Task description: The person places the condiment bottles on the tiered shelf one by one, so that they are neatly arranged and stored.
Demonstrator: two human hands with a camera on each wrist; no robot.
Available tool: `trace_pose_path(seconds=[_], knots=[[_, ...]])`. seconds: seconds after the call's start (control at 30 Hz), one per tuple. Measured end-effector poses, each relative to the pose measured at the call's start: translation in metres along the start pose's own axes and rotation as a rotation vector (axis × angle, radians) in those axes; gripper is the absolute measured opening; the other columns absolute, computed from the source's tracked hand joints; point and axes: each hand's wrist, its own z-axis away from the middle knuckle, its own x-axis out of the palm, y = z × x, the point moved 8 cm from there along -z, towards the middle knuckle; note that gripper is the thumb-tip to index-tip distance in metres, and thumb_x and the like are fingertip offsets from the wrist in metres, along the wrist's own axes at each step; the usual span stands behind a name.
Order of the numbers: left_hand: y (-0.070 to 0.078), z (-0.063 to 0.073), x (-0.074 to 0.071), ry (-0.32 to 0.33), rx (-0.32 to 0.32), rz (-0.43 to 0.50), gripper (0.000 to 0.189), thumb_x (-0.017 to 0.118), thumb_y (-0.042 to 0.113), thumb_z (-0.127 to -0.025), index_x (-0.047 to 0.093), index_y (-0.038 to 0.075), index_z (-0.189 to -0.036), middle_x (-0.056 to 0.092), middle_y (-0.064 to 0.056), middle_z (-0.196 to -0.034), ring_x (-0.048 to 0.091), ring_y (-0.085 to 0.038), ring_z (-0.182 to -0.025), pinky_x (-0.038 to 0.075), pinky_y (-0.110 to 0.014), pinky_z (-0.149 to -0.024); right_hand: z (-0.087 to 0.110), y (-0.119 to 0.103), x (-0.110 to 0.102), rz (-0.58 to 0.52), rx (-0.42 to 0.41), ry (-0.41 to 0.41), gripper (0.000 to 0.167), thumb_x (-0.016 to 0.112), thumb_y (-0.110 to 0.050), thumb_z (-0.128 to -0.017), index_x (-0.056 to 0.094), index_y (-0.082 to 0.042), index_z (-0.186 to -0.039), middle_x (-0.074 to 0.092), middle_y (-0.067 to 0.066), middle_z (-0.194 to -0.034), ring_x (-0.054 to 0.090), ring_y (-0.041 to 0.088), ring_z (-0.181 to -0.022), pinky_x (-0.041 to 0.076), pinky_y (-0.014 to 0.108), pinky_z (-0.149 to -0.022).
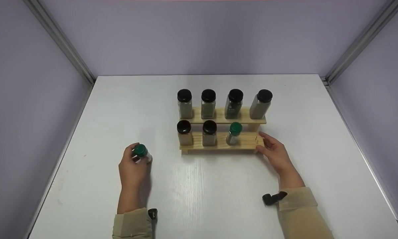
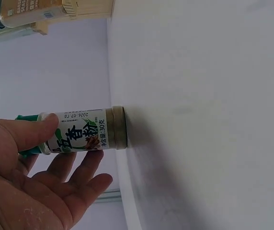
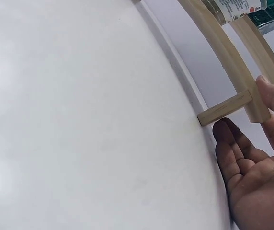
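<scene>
My left hand holds a small spice bottle with a green cap and a white printed label, left of the rack. Thumb and fingers pinch it near the cap; its base is at or just above the table. With the right hand, I grip the right end of the lower shelf of a two-tier wooden spice rack. In the right wrist view the thumb lies against the shelf board, beside a wooden leg. A second green-capped bottle stands on the lower shelf.
Two black-capped jars stand on the lower shelf's left part. Several black-capped jars line the upper shelf, the rightmost jar looking tilted. Under everything lies a white table, with pale walls at the back and sides.
</scene>
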Motion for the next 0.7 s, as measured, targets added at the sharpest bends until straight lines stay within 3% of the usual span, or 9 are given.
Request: trace_pose_path(seconds=[0.27, 0.47, 0.7], knots=[[0.002, 0.003, 0.008, -0.042, 0.002, -0.009, 0.054, 0.070, 0.000, -0.096, 0.053, 0.010, -0.147, 0.057, -0.025, -0.149, 0.057, -0.048, -0.135, 0.045, -0.064, -0.110, 0.000, -0.002, 0.000, 0.003, -0.012, 0.006, 0.064, 0.070, 0.001, -0.101, 0.043, 0.005, -0.158, 0.050, 0.031, -0.154, 0.062, 0.004, -0.119, 0.050, 0.018, -0.098], [0.009, 0.010, 0.018, -0.076, 0.016, -0.023, 0.056, 0.073, -0.001, -0.093, 0.053, 0.009, -0.145, 0.060, -0.027, -0.145, 0.063, -0.047, -0.128, 0.053, -0.060, -0.101, 0.001, -0.001, -0.001, 0.003, -0.016, 0.006, 0.062, 0.069, -0.001, -0.102, 0.043, 0.005, -0.158, 0.050, 0.030, -0.154, 0.062, 0.004, -0.119, 0.051, 0.019, -0.096], [0.034, 0.027, 0.030, -0.067, 0.131, 0.010, 0.056, 0.077, -0.002, -0.092, 0.056, 0.008, -0.143, 0.067, -0.025, -0.137, 0.069, -0.045, -0.119, 0.056, -0.058, -0.098, 0.002, 0.000, -0.003, 0.000, 0.063, 0.031, 0.052, 0.056, -0.009, -0.110, 0.043, 0.001, -0.160, 0.047, 0.026, -0.158, 0.061, 0.002, -0.118, 0.051, 0.022, -0.098]])
